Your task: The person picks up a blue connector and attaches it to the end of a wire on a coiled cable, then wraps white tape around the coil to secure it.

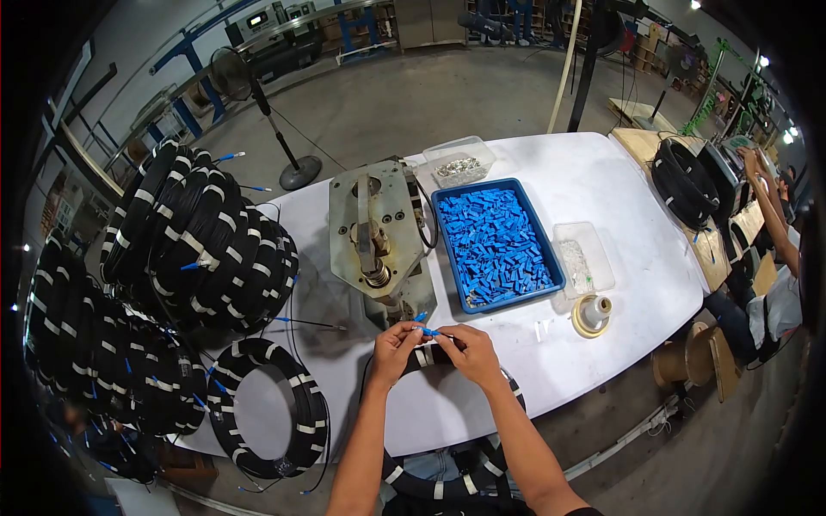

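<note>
Between the fingertips of both hands is a small blue cable connector (428,331). My left hand (396,351) pinches one side of it and my right hand (471,353) pinches the other. A second blue piece (420,317) shows just above my left fingertips; what it is attached to cannot be made out. Below my hands lies a black cable coil (441,489) with white tape bands, partly over the table edge and partly hidden by my forearms. Just beyond my hands stands a metal press (372,228) with a lever and spring.
A blue tray (557,279) of blue connector parts stands right of the press. Around it are clear tubs (594,245) of small parts and a tape roll (590,316). Taped cable coils (198,236) pile up at left; one coil (316,421) lies nearer. Another person (779,232) works at far right.
</note>
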{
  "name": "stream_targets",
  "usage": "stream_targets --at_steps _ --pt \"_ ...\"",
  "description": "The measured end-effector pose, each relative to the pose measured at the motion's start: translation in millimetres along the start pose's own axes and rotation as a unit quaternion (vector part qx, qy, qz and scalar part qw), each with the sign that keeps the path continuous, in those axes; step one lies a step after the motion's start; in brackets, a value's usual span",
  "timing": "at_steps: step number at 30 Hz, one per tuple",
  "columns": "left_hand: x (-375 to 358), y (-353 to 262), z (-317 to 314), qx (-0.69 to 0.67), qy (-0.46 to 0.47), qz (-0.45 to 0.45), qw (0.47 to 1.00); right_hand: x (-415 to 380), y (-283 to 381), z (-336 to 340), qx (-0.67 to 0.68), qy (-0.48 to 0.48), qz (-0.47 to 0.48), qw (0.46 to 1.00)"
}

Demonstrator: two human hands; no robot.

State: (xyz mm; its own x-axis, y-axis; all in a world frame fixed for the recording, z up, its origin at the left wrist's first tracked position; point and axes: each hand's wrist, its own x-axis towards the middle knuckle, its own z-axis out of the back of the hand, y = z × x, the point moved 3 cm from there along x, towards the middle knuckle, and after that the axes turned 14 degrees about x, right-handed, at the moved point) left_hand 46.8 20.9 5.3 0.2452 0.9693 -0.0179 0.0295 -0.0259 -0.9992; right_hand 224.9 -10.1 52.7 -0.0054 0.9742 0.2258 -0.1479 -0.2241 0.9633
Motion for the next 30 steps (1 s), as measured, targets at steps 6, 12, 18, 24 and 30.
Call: stream_targets --at_steps 6,12,18,24,30 --pt "-0.5 -0.2 -0.7 0.008 -0.006 0.008 1.000 -1.0 -1.9 -2.1 -0.015 -0.006 0.021 1.000" --pt "-0.6 0.5 -0.3 0.008 -0.008 0.007 1.000 -2.9 -5.9 -4.2 -0.026 -0.012 0.045 0.999" --pt "-0.8 -3.4 -0.7 0.015 -0.010 0.009 1.000 -3.9 -1.7 -3.8 -0.084 0.001 0.066 0.994" --pt "0.3 2.2 -0.2 0.016 -0.022 0.017 0.999 -3.3 -1.7 -5.9 -0.111 -0.004 0.081 0.991" --pt "1.1 5.1 0.3 0.015 -0.016 0.030 0.999 -2.8 -3.8 -5.7 -0.114 -0.020 0.074 0.990"
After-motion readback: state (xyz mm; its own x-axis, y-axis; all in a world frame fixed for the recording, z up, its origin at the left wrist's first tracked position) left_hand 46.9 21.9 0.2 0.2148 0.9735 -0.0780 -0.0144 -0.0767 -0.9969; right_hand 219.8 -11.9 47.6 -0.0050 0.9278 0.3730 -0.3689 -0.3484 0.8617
